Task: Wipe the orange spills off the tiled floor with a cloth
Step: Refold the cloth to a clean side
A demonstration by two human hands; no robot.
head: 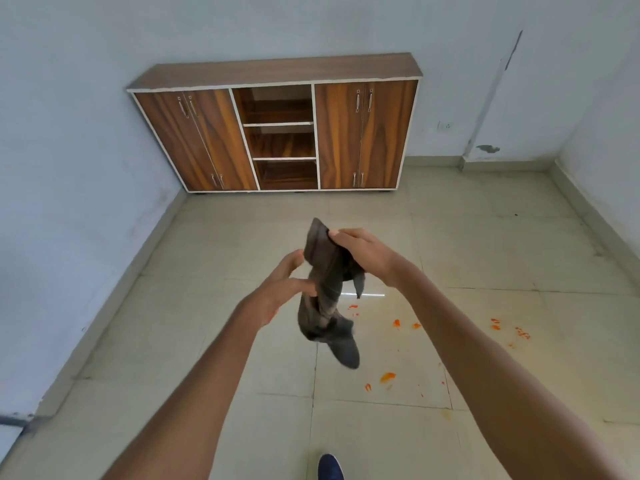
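A dark grey cloth hangs in the air between my hands, well above the floor. My right hand grips its upper end, thumb pinching the top corner. My left hand holds the cloth's middle, fingers curled against it. The lower end dangles loose. Orange spills mark the pale tiled floor below and to the right: smears under the cloth, small blobs, a patch nearer me, and a cluster farther right.
A wooden cabinet with open middle shelves stands against the far wall. Walls close in on the left and right. The toe of a dark blue shoe shows at the bottom edge.
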